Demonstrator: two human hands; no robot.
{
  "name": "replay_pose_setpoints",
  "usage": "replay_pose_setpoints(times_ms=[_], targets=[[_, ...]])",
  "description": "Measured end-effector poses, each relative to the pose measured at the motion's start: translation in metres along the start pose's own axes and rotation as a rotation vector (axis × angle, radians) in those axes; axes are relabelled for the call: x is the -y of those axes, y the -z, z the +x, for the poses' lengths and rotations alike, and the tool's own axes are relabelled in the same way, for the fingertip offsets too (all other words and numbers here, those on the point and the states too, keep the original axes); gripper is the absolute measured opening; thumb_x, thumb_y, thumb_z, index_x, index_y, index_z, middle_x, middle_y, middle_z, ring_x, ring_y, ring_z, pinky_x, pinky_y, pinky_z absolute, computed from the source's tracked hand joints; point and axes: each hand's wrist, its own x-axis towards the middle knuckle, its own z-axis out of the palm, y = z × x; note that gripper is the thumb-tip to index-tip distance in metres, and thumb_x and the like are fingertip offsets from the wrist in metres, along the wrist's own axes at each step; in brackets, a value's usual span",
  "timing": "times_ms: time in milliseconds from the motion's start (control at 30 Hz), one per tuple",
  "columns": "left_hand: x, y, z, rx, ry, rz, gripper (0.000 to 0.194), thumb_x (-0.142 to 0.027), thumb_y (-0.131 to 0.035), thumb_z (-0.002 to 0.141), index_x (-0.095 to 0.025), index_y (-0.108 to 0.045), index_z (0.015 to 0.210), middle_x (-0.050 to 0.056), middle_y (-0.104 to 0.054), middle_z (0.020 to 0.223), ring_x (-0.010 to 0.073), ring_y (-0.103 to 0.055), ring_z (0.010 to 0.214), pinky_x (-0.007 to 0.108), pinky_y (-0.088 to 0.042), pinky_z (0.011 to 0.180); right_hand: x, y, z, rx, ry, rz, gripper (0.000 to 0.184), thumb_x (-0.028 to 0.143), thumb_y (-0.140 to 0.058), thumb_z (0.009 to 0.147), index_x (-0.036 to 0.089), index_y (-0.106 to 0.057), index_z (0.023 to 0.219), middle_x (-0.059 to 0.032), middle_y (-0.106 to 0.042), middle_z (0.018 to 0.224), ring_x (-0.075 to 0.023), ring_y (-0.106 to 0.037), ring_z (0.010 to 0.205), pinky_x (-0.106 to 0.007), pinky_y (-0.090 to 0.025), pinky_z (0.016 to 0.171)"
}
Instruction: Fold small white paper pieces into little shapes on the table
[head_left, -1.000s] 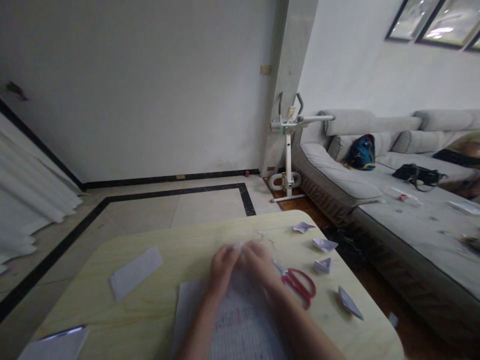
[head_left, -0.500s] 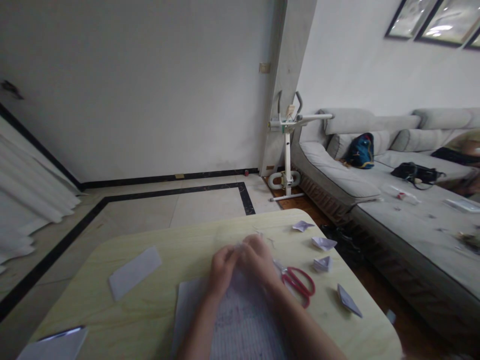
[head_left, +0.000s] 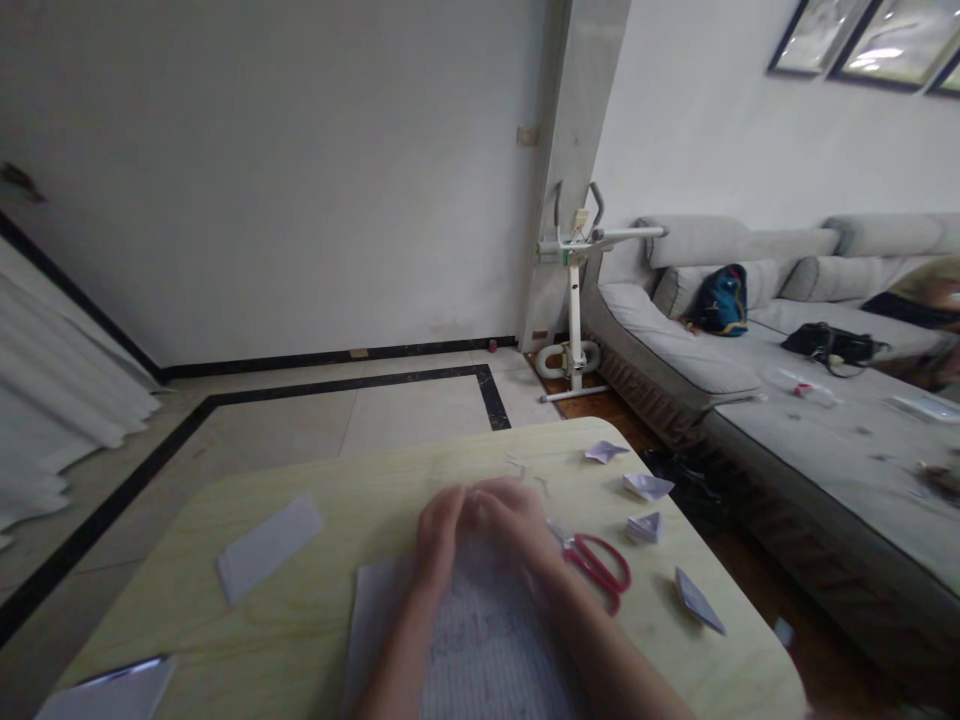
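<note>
My left hand (head_left: 441, 530) and my right hand (head_left: 514, 515) meet above the top of a lined paper sheet (head_left: 480, 650) covered in writing. The fingers of both are closed together around a small piece of paper, mostly hidden by them and blurred; only a pale bit shows at the fingertips. Just right of my right hand lie scissors (head_left: 596, 565) with red handles. Several folded paper boats (head_left: 649, 487) stand along the table's right side. Thin paper scraps (head_left: 517, 463) lie beyond my right hand.
On the table (head_left: 300, 640), folded white paper (head_left: 270, 545) lies to the left. A pen (head_left: 120, 670) rests on a pale flat object at the near left corner. Past the right edge are a grey sofa (head_left: 795, 450) with bags and a white exercise machine (head_left: 575, 300).
Both hands stay at the same spot over the sheet. My right hand's fingers have lowered slightly and curled in toward the left hand. Nothing else on the table has moved.
</note>
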Motion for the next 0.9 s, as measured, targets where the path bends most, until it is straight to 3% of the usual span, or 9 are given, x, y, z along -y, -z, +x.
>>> replay_pose_setpoints(times_ms=[100, 233, 367, 467, 667, 800, 900], targets=[[0.001, 0.002, 0.001, 0.03, -0.009, 0.025, 0.027, -0.04, -0.069, 0.072, -0.015, -0.069, 0.083, 0.004, -0.071, 0.081, 0.0168, -0.065, 0.072, 0.025, -0.051, 0.066, -0.007, 0.001, 0.001, -0.029, 0.02, 0.032, 0.018, 0.026, -0.059, 0.076, 0.017, -0.074, 0.082, -0.0059, -0.073, 0.083, -0.0202, -0.066, 0.08, -0.03, -0.051, 0.075], [0.011, 0.004, 0.005, -0.009, -0.031, 0.02, 0.032, -0.036, -0.07, 0.073, -0.016, -0.065, 0.098, 0.003, -0.07, 0.083, 0.0152, -0.066, 0.068, 0.025, -0.052, 0.064, -0.014, -0.001, 0.002, -0.129, 0.032, -0.024, 0.025, 0.027, -0.059, 0.076, 0.017, -0.07, 0.096, -0.0052, -0.071, 0.083, -0.0192, -0.065, 0.077, -0.029, -0.05, 0.072], [0.018, 0.004, 0.009, -0.021, -0.073, 0.052, 0.03, -0.036, -0.071, 0.071, -0.014, -0.068, 0.091, 0.008, -0.071, 0.091, 0.0203, -0.067, 0.084, 0.03, -0.054, 0.076, -0.009, -0.003, 0.001, -0.076, 0.033, -0.174, 0.017, 0.029, -0.059, 0.08, 0.016, -0.07, 0.08, -0.0049, -0.068, 0.074, -0.0178, -0.061, 0.07, -0.027, -0.047, 0.064], [0.011, 0.003, 0.006, -0.006, -0.071, 0.069, 0.03, -0.037, -0.07, 0.072, -0.014, -0.069, 0.092, 0.008, -0.072, 0.092, 0.0215, -0.067, 0.086, 0.032, -0.053, 0.078, -0.005, -0.003, 0.001, -0.02, 0.04, -0.164, 0.021, 0.029, -0.057, 0.082, 0.015, -0.067, 0.069, -0.0042, -0.066, 0.068, -0.0168, -0.06, 0.066, -0.026, -0.045, 0.061], [-0.005, 0.0, 0.0, 0.054, -0.09, 0.179, 0.026, -0.04, -0.066, 0.076, -0.015, -0.073, 0.081, 0.006, -0.073, 0.079, 0.0208, -0.067, 0.078, 0.028, -0.053, 0.072, -0.007, -0.001, 0.001, -0.022, 0.073, -0.111, 0.024, 0.033, -0.056, 0.083, 0.016, -0.064, 0.069, -0.0021, -0.063, 0.066, -0.0153, -0.056, 0.065, -0.024, -0.044, 0.06], [0.004, 0.001, 0.001, 0.048, -0.126, 0.236, 0.028, -0.042, -0.064, 0.078, -0.016, -0.072, 0.082, 0.006, -0.073, 0.079, 0.0206, -0.067, 0.076, 0.028, -0.052, 0.07, -0.009, -0.003, 0.0, -0.063, 0.051, -0.083, 0.021, 0.034, -0.057, 0.082, 0.017, -0.062, 0.071, -0.0017, -0.061, 0.068, -0.0154, -0.055, 0.066, -0.025, -0.045, 0.061], [0.012, 0.002, 0.002, 0.042, -0.208, 0.295, 0.026, -0.041, -0.062, 0.08, -0.017, -0.071, 0.084, 0.006, -0.072, 0.081, 0.0214, -0.066, 0.078, 0.03, -0.051, 0.073, -0.015, -0.004, 0.001, -0.101, 0.062, -0.058, 0.017, 0.032, -0.059, 0.08, 0.016, -0.066, 0.085, -0.0036, -0.065, 0.077, -0.0168, -0.058, 0.071, -0.027, -0.046, 0.065]])
